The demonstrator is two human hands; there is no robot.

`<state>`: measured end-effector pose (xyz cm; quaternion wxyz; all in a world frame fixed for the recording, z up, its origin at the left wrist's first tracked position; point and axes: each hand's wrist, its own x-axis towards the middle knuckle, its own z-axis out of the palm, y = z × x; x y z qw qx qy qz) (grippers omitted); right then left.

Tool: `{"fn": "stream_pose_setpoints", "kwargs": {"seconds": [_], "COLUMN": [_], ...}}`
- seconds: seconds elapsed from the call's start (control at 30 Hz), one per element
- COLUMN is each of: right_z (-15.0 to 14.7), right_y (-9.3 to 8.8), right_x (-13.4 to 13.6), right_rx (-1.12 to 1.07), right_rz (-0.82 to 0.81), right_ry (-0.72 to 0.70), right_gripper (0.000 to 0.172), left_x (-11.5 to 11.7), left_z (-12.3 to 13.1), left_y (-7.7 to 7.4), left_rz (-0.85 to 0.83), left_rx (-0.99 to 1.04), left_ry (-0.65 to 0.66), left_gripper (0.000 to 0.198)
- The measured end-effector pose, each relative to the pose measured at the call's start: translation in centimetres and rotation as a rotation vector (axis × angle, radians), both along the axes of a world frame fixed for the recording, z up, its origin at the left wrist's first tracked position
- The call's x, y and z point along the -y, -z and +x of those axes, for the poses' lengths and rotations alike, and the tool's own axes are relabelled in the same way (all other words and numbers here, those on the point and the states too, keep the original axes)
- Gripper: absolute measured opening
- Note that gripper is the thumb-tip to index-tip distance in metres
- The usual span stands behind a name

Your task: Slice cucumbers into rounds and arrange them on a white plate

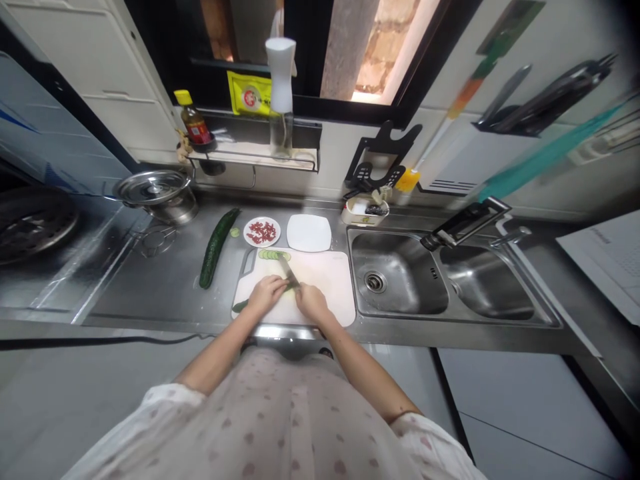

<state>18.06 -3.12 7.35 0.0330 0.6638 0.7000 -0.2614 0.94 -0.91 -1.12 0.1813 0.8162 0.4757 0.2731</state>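
My right hand (pixel 312 303) is closed round the handle of a knife (pixel 287 268), whose blade points up and left over the white cutting board (pixel 335 287). Beside it, my left hand (pixel 267 295) has its fingers bent onto a piece of cucumber at the blade; the piece is mostly hidden. Several overlapping cucumber slices (pixel 270 255) lie along the board's top edge. A dark green cucumber piece (pixel 241 306) rests at the board's lower left.
A whole cucumber (pixel 215 248) lies left of the board. Behind it stand a plate of chopped red pieces (pixel 262 232) and a white plate (pixel 309 233). A lidded steel pot (pixel 157 193) is at the left, a double sink (pixel 400 273) at the right.
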Motion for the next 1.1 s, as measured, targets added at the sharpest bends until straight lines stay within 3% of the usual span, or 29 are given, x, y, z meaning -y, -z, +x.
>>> {"fn": "stream_pose_setpoints", "kwargs": {"seconds": [0.2, 0.43, 0.93, 1.1], "right_z": [1.2, 2.3, -0.3, -0.4], "right_y": [0.2, -1.0, -0.7, -0.5], "right_x": [1.5, 3.3, -0.1, 0.3], "right_rx": [0.024, 0.07, 0.042, 0.067], "right_rz": [-0.034, -0.132, -0.056, -0.049], "right_ry": [-0.028, -0.042, -0.044, -0.042], "right_gripper": [0.03, 0.026, 0.032, 0.032], "left_x": [0.0, 0.0, 0.0, 0.1], "left_z": [0.1, 0.1, 0.1, 0.1], "left_y": [0.0, 0.0, 0.0, 0.2], "left_rz": [0.006, 0.0, -0.005, 0.006], "left_rx": [0.008, 0.006, -0.012, -0.014], "left_ry": [0.008, -0.002, 0.0, 0.0], "left_gripper": [0.025, 0.024, 0.024, 0.024]}}
